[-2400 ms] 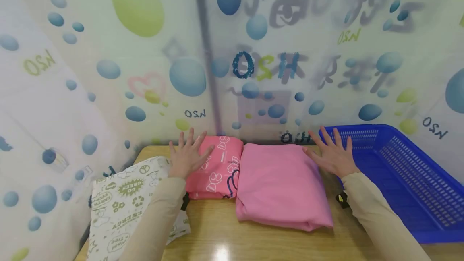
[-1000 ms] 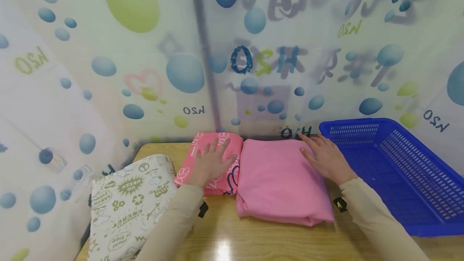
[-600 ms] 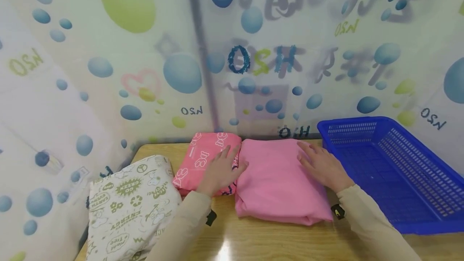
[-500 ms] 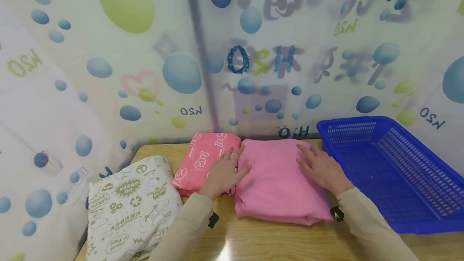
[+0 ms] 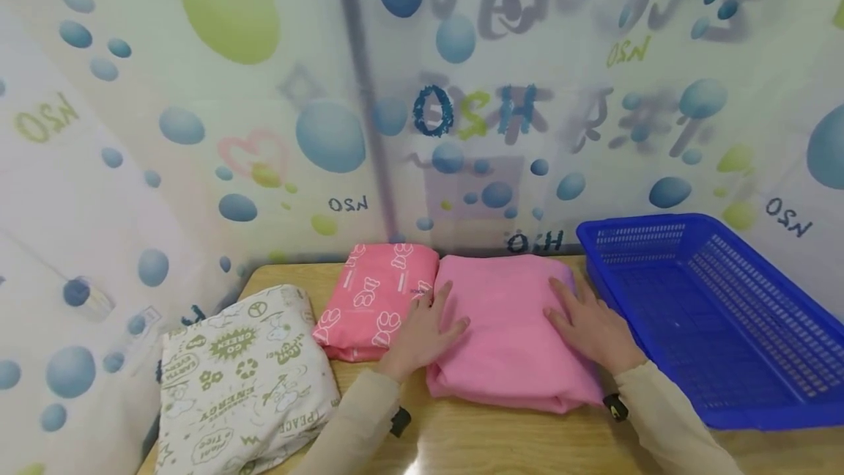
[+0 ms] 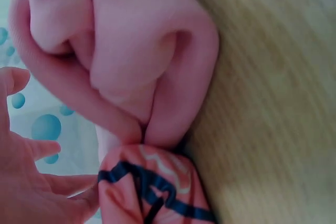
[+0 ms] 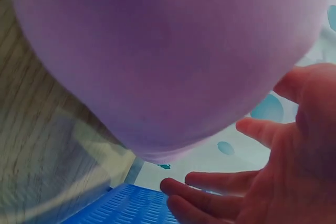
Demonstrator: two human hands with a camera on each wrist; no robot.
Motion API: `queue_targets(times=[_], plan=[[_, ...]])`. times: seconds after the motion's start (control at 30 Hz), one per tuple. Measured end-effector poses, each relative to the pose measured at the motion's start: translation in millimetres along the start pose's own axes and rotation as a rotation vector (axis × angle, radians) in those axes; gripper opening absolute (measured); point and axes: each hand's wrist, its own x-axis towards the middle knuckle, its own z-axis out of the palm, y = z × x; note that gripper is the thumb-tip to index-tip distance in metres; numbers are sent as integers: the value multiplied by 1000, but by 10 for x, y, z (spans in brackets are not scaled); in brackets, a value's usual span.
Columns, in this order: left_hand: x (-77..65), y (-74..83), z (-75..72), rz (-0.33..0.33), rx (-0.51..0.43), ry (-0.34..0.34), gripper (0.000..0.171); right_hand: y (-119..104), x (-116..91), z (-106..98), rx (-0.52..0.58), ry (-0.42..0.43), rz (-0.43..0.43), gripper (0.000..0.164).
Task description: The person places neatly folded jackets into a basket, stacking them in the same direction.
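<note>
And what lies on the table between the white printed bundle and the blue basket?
The head view shows the coral printed bundle and the plain pink bundle side by side, the left hand and right hand at the latter's edges.

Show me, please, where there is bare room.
Bare table: in front of the pink bundle, between the sleeves; a smaller patch behind the white bundle, beside the coral bundle. The blue basket shows bare floor. Crowded: at the left hand, where bundles meet; at the right hand, near the basket.
</note>
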Motion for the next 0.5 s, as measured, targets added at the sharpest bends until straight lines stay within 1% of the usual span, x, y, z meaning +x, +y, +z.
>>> queue_targets(times=[0.13,0.2,0.37,0.5], plan=[[-37,9,43,7,-21,-32,76,6,-56,23,10,-3,21,64],[-39,6,53,12,-14,-45,77,12,-72,31,22,-19,34,66],[18,-43,66,31,5,-65,79,52,-74,59,83,-85,71,72],[73,-87,62,29,5,-88,83,112,-59,101,169,-93,62,74]])
